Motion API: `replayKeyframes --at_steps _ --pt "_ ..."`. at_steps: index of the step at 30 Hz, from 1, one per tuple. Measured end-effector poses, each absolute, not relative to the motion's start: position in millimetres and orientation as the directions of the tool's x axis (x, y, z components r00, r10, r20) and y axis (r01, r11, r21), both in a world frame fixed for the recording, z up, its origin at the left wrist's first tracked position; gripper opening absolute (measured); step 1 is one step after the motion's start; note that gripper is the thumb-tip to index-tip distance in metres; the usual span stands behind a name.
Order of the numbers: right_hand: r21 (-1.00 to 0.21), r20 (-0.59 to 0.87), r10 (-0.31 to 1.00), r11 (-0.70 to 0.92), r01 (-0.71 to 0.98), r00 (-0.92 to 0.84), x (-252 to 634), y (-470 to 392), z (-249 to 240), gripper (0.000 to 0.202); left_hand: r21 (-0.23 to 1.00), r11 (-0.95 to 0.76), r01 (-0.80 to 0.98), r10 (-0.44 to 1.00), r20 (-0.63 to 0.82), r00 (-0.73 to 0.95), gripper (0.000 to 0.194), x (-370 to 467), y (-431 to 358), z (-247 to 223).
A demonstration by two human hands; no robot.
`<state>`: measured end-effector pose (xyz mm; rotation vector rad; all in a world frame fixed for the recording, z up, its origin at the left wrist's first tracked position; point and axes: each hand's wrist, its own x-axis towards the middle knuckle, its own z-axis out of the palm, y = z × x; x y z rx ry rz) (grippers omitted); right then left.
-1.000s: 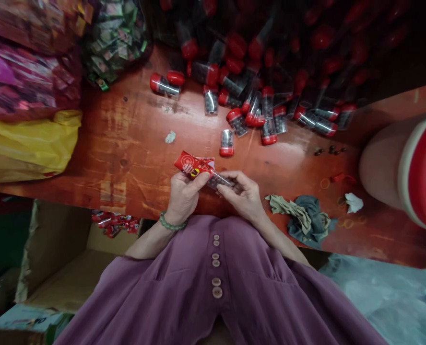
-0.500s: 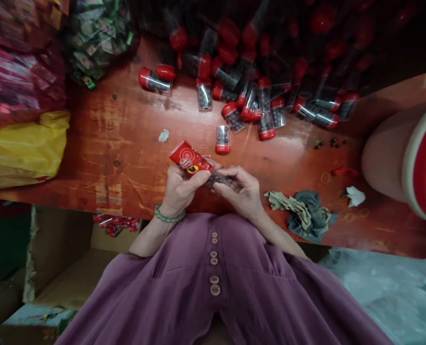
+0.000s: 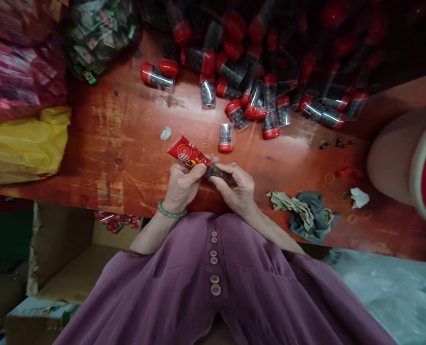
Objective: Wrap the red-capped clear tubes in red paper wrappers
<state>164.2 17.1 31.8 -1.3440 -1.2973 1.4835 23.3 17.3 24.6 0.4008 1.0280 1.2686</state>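
Between my hands, a clear bottle of dark balls (image 3: 218, 174) lies tilted, with a red printed sleeve (image 3: 188, 152) over its left end. My left hand (image 3: 186, 184), wearing a green bead bracelet, grips the sleeve, thumb on top near where sleeve and bottle meet. My right hand (image 3: 239, 187) is closed round the clear end of the bottle. Just beyond them stands a single red-capped bottle (image 3: 226, 138) on the wooden table (image 3: 134, 143). Many similar red-capped bottles (image 3: 238, 115) lie heaped farther back, partly in shadow.
Bags of wrapped pieces (image 3: 101, 38) and a yellow bag (image 3: 26, 148) lie at the left. A white tub with a red lid (image 3: 393, 163) stands at the right, near crumpled cloths (image 3: 310, 213) and rubber bands. Below the table's front edge is an open cardboard box (image 3: 65, 258).
The sleeve and bottle have shifted slightly left and up, and the sleeve seems to sit a little farther along the bottle. Both hands still hold on; the camera view has shifted slightly.
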Motion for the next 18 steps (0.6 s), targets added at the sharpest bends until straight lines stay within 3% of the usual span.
replayKeyframes --at_steps 3,6,13,18 --pt "-0.876 -0.413 0.861 -0.465 -0.13 -0.297 163.4 15.8 27.3 0.032 0.803 0.323 -0.501 0.934 -0.355 0.034 0.035 16.5 18.0 25.1" --pt "-0.835 -0.434 0.858 -0.497 -0.235 -0.274 160.9 14.2 28.4 0.032 0.826 0.319 -0.464 0.945 -0.317 0.085 0.034 14.9 18.6 27.0" --pt "-0.914 -0.383 0.909 -0.399 -0.073 -0.168 163.4 9.8 32.7 0.029 0.747 0.278 -0.604 0.917 -0.393 -0.064 0.04 27.6 13.8 24.0" --pt "-0.948 -0.318 0.937 -0.312 0.062 -0.146 162.5 4.5 30.8 0.024 0.757 0.316 -0.572 0.894 -0.44 -0.088 0.04 27.8 13.7 19.7"
